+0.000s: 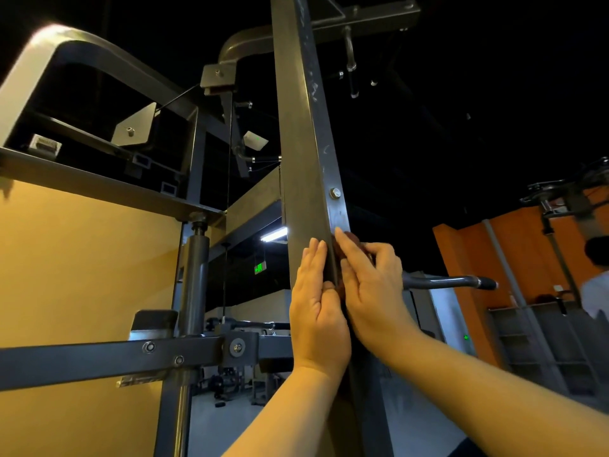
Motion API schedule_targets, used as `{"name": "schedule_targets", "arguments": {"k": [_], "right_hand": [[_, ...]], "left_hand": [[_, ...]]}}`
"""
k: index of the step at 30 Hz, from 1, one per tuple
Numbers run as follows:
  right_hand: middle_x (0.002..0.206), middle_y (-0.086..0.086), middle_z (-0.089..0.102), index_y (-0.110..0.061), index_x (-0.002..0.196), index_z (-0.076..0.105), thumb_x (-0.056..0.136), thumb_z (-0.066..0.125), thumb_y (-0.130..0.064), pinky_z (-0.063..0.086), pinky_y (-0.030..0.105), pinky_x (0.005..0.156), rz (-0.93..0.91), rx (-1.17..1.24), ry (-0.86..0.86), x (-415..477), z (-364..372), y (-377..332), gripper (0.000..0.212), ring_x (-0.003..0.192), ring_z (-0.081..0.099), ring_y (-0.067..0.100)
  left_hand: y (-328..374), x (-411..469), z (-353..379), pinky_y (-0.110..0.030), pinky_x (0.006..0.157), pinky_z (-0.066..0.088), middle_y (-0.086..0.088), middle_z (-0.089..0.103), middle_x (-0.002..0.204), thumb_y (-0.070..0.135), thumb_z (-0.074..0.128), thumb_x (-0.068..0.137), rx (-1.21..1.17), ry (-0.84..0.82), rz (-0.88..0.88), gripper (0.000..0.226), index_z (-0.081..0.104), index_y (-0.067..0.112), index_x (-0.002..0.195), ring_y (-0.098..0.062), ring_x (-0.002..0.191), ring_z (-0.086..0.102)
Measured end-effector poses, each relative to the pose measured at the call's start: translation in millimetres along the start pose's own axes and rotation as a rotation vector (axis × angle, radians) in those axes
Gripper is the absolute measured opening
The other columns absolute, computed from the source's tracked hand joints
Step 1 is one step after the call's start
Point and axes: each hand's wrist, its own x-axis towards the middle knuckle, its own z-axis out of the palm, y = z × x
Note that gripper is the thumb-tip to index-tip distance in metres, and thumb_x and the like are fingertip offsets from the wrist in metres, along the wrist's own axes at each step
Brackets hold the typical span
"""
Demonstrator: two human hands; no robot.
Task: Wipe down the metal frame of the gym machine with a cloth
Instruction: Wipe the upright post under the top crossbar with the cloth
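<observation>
- Nearest the lens, the left forearm [280, 413] and right forearm [478, 390] rise from the lower edge and meet at the machine's upright post [306, 143].
- Left hand [318, 305]: fingers straight and together, laid flat on the post's left face. It grips nothing and appears to serve as a brace.
- Right hand [372, 288]: it presses against the post's right face, with one finger extended up the corner edge and the others curled over the cloth [356, 240]. This hand holds the cloth.
- Cloth: reddish-brown and mostly hidden under the right hand. A bunched fold shows above the knuckles, just below the bolt [335, 193].
- Handling, judged: the cloth looks soft and light, and it will crumple or slip from under the palm unless it is pinched. It is best taken as a wad, spread under flat fingers for the broad faces and folded round the corner for the edge.
- Handling, judged: the post is rigid painted steel, fixed in place and smooth. It gives firm backing to hard pressure. The bolt head may snag the fabric, so it should be wiped around.
- Scuff marks show higher up the post, so much of the frame likely remains to be wiped.
- Surroundings: a cross bar [99, 357] and a yellow panel [66, 275] stand at left. A handle [454, 281] projects behind the right hand, and a person [596, 285] stands at the far right edge.
</observation>
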Motion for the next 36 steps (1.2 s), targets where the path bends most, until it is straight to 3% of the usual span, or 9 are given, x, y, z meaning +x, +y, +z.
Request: {"name": "schedule_targets", "arguments": {"k": [4,7,9,13,16,19,24,31,36], "right_hand": [[0.119,0.001,0.041,-0.025,0.154,0.039,0.109,0.034,-0.035,0.052,0.044,0.094,0.133,-0.026,-0.030,60.8,-2.1,1.3,0.047,0.108,0.050,0.020],[0.124,0.002,0.045,-0.027,0.153,0.039,0.106,0.029,-0.041,0.055,0.034,0.091,0.075,-0.047,-0.039,66.3,-2.3,-0.8,0.050,0.106,0.054,0.014],[0.133,-0.006,0.047,-0.032,0.150,0.042,0.110,0.034,-0.040,0.053,0.022,0.095,0.085,0.086,-0.056,42.2,-1.9,-3.8,0.041,0.113,0.054,0.000],[0.142,-0.035,0.031,-0.039,0.155,0.031,0.111,0.036,-0.033,0.033,0.018,0.117,0.050,0.134,-0.181,15.5,-10.7,-10.2,0.044,0.133,0.030,-0.017],[0.167,-0.004,0.019,-0.025,0.163,0.012,0.110,0.037,-0.025,0.023,0.033,0.126,0.036,-0.153,-0.237,38.2,-12.5,-14.7,0.059,0.155,0.015,0.010],[0.160,0.013,0.036,-0.018,0.159,0.018,0.111,0.033,-0.028,0.045,0.046,0.112,0.136,-0.083,-0.141,57.4,-9.5,-19.5,0.052,0.145,0.042,0.030],[0.170,-0.012,0.002,-0.031,0.160,0.006,0.111,0.030,-0.028,0.004,0.018,0.123,0.082,0.090,-0.239,7.6,-15.3,-16.5,0.055,0.155,-0.005,0.002],[0.172,0.002,0.004,-0.021,0.163,0.016,0.111,0.036,-0.022,0.023,0.035,0.126,0.091,-0.043,-0.268,53.4,-22.8,-16.7,0.056,0.157,0.012,0.018],[0.169,-0.010,0.009,-0.028,0.162,0.012,0.111,0.032,-0.027,0.005,0.011,0.118,0.065,0.046,-0.285,11.5,-21.9,-21.1,0.056,0.151,0.002,-0.002]], "left_hand": [[0.5,0.0,0.2,-0.030,0.128,0.025,0.031,0.039,0.156,0.020,0.039,0.094,0.019,-0.008,0.010,0.054,0.047,0.049,0.139,0.011,0.147,0.030],[0.4,0.7,-0.6,-0.026,0.127,0.025,0.029,0.039,0.156,0.020,0.038,0.094,0.031,-0.009,0.019,0.054,0.046,0.049,0.139,0.012,0.147,0.030],[0.0,1.5,-0.6,-0.026,0.126,0.026,0.030,0.039,0.156,0.020,0.039,0.094,0.025,-0.009,0.015,0.054,0.047,0.048,0.140,0.012,0.146,0.031],[0.0,0.3,-0.1,-0.029,0.127,0.026,0.032,0.039,0.155,0.020,0.039,0.095,0.022,-0.013,0.005,0.055,0.046,0.046,0.142,0.013,0.146,0.031],[-0.8,1.1,-0.4,-0.030,0.128,0.025,0.030,0.039,0.156,0.019,0.039,0.094,0.024,-0.002,0.020,0.056,0.046,0.049,0.140,0.011,0.147,0.030],[-1.7,1.5,0.1,-0.033,0.128,0.025,0.028,0.040,0.157,0.018,0.039,0.093,0.023,0.001,0.023,0.055,0.047,0.048,0.139,0.009,0.148,0.030],[0.9,-0.3,0.1,-0.035,0.127,0.028,0.029,0.045,0.153,0.017,0.041,0.091,-0.036,0.004,-0.002,0.056,0.050,0.047,0.138,0.009,0.146,0.036],[-0.6,-1.0,0.0,-0.031,0.128,0.024,0.027,0.038,0.157,0.018,0.039,0.092,0.008,-0.001,0.018,0.056,0.047,0.044,0.142,0.008,0.148,0.031],[-1.1,-1.6,-0.8,-0.032,0.128,0.027,0.025,0.044,0.156,0.017,0.042,0.092,-0.073,0.003,-0.015,0.055,0.052,0.040,0.141,0.007,0.147,0.034]]}}
